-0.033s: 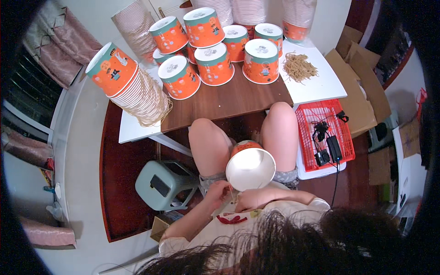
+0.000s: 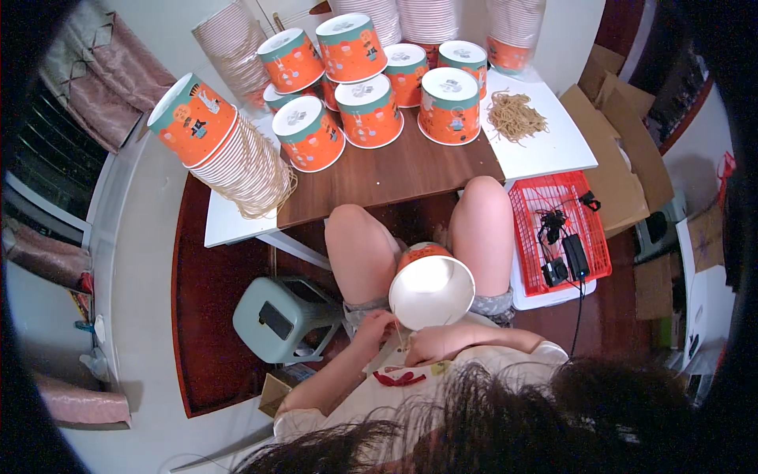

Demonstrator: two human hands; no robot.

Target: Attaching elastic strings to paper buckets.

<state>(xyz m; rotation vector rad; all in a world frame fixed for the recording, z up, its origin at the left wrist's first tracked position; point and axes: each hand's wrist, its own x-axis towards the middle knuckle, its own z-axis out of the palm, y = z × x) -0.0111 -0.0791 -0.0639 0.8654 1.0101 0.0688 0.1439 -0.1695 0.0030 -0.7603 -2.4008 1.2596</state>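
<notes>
Paper bucket held in the lap, lower centre

Both hands, left hand [image 2: 377, 325] and right hand [image 2: 430, 344], pinch closed around a thin strand at the paper bucket's [image 2: 431, 291] rim; threading seems underway, needing steady alignment.

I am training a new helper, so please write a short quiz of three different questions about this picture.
1. True or false: the paper bucket on the person's lap shows its open white inside to the camera.
2. Where does the pile of thin strings lie? A) in the red basket B) on the white board C) on the green stool
3. Fill in: the left hand and the right hand are both at the bucket's near ____.

Key: 1 true; 2 B; 3 rim.
</notes>
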